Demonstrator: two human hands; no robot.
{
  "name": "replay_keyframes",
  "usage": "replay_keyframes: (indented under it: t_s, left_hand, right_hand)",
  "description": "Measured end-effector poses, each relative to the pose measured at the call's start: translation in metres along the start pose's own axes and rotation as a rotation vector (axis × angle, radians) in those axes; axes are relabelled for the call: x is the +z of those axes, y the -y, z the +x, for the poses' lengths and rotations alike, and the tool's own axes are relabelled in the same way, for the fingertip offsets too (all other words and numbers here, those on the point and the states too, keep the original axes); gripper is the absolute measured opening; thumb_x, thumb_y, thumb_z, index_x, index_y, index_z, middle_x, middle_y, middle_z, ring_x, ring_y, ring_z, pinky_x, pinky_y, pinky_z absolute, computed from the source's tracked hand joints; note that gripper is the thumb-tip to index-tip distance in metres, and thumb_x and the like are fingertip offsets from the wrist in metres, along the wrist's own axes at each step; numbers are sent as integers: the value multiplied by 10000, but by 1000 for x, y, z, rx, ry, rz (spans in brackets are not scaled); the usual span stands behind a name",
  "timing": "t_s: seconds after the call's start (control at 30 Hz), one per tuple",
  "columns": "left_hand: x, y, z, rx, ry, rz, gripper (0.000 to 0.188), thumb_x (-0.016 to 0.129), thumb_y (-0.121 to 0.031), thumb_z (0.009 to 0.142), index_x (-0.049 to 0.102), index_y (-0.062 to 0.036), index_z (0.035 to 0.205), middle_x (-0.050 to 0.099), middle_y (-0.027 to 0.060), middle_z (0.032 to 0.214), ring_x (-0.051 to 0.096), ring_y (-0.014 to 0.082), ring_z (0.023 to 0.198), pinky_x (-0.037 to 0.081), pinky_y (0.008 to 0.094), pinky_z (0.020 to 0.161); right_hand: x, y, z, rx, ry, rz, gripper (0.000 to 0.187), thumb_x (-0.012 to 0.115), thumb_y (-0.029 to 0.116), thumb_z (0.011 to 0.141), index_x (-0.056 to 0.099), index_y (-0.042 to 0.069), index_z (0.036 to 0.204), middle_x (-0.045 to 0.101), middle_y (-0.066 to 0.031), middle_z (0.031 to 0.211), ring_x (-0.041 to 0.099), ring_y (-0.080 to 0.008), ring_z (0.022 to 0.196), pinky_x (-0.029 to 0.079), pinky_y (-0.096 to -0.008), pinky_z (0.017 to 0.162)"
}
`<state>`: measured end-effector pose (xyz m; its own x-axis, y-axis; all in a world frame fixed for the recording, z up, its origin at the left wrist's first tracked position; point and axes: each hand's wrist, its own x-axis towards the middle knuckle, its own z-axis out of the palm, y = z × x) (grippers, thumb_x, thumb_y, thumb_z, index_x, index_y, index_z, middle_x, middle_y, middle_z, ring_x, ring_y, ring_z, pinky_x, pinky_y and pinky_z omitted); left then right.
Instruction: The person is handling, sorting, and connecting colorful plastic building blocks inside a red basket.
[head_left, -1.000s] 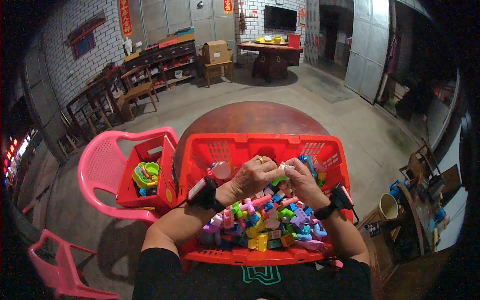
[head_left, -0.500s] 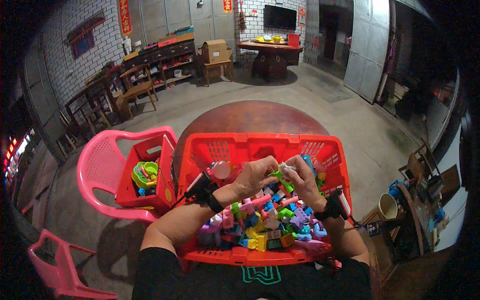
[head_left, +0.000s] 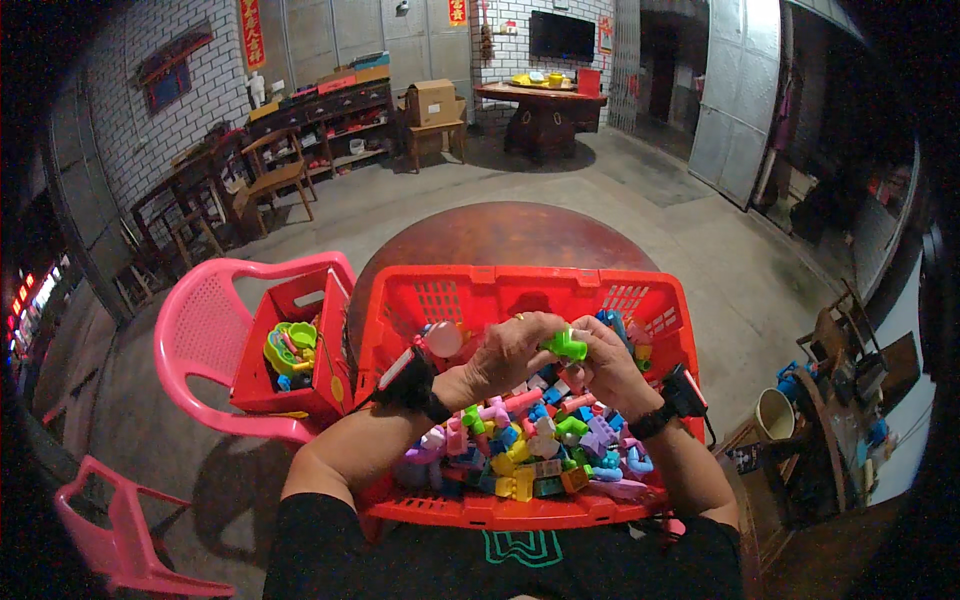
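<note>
Over the red plastic basket [head_left: 500, 512], my two hands are close together around a bright green toy building block [head_left: 567, 346]. My left hand [head_left: 515, 350] pinches its left side with bent fingers. At its right side, the fingers of my right hand [head_left: 608, 362] are closed on it too. Part of the block is hidden behind the fingers. Beneath my hands lies a heap of mixed toy building blocks [head_left: 545, 440] in pink, yellow, blue, green and purple. A round pale pink piece [head_left: 443, 340] sits near the basket's left wall, beside my left wrist.
The basket stands on a round brown table [head_left: 510, 230]. To the left, a pink plastic chair [head_left: 205, 330] holds a red box [head_left: 330, 375] with green and yellow toys inside. Another pink chair [head_left: 125, 530] is at lower left. A beige bucket [head_left: 775, 413] stands at the right.
The green block has been turned and raised between my fingers, so more of it shows. A whitish bit seen at my right fingertips before is no longer visible.
</note>
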<state>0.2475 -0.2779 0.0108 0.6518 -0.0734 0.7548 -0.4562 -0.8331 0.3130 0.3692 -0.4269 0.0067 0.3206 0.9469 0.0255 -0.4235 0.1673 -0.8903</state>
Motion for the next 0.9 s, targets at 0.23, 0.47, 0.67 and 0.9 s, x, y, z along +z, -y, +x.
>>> replay_keyframes:
  t_s: [0.23,0.47,0.67,0.9]
  left_hand:
    - [13,5,-3,-380,99,-611,404,629,-42,819,465,-34,1188,588,60,1020,598,153,936,492,290,832]
    - [13,6,-3,-577,6,-992,313,562,0,851,464,-65,1141,570,22,986,586,117,921,501,260,774]
    - [10,-3,0,-730,-140,-1023,284,604,-28,842,469,-116,1076,548,1,914,585,103,860,505,237,701]
    - [3,-15,7,-824,-221,-889,282,630,-50,833,497,-109,1074,551,3,912,568,94,821,505,231,681]
  right_hand:
    - [-6,-10,6,-237,-67,-204,135,527,166,911,538,54,985,583,-18,765,543,-76,549,440,-192,483]
    - [-15,-26,10,-704,-188,-1018,239,602,43,818,548,22,1050,587,-113,867,591,-222,756,462,-310,645]
    - [4,-18,2,-799,-90,-1144,329,615,1,768,544,33,1088,567,-152,970,575,-317,893,464,-368,739]
    - [15,-14,-4,-814,-105,-1191,295,583,21,798,540,25,1090,573,-160,971,574,-336,910,474,-385,758]
